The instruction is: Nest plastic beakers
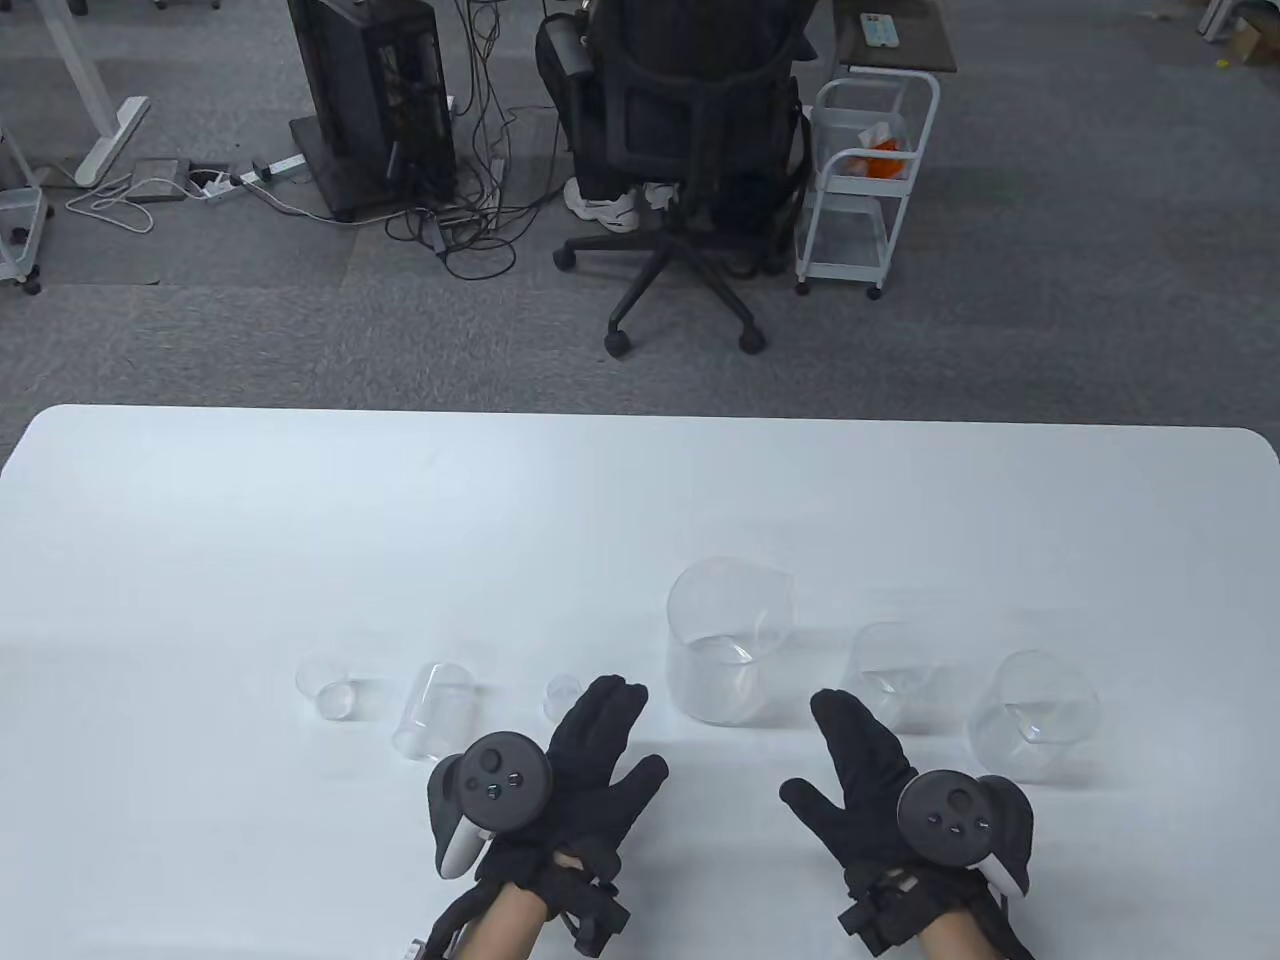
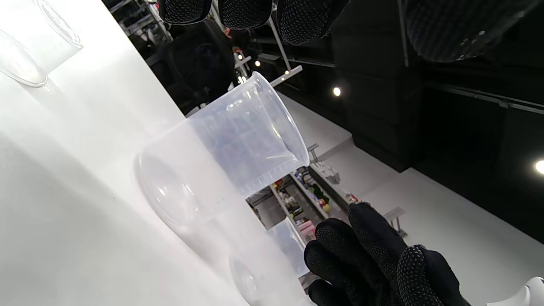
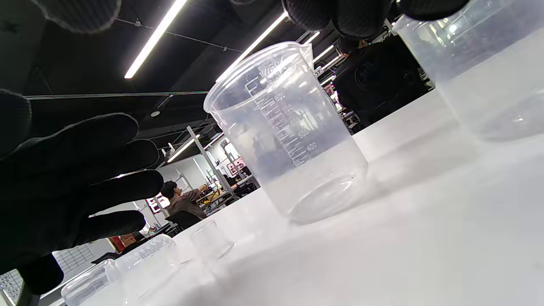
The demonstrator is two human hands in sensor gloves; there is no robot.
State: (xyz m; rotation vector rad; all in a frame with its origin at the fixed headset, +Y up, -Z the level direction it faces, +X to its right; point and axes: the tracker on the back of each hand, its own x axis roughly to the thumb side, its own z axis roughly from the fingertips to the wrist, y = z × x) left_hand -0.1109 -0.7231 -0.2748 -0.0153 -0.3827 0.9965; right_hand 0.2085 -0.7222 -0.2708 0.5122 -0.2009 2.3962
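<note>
Several clear plastic beakers stand apart in a row on the white table (image 1: 640, 500): a small one (image 1: 326, 688), a taller one (image 1: 436, 708), a tiny one (image 1: 562, 695), the largest (image 1: 728, 640), a medium one (image 1: 893, 672) and a wider one (image 1: 1032, 715). My left hand (image 1: 600, 760) lies open near the table, fingers spread, just right of the tiny beaker, holding nothing. My right hand (image 1: 855, 770) is open and empty between the largest and medium beakers. The right wrist view shows the largest beaker (image 3: 289, 136) upright, close ahead. The left wrist view shows a beaker (image 2: 225, 157) before my fingers (image 2: 246, 10).
Beyond the table's far edge are a black office chair (image 1: 690, 150), a white wire cart (image 1: 865, 180) and a computer tower (image 1: 370, 100) with cables on grey carpet. The table's far half is bare white surface.
</note>
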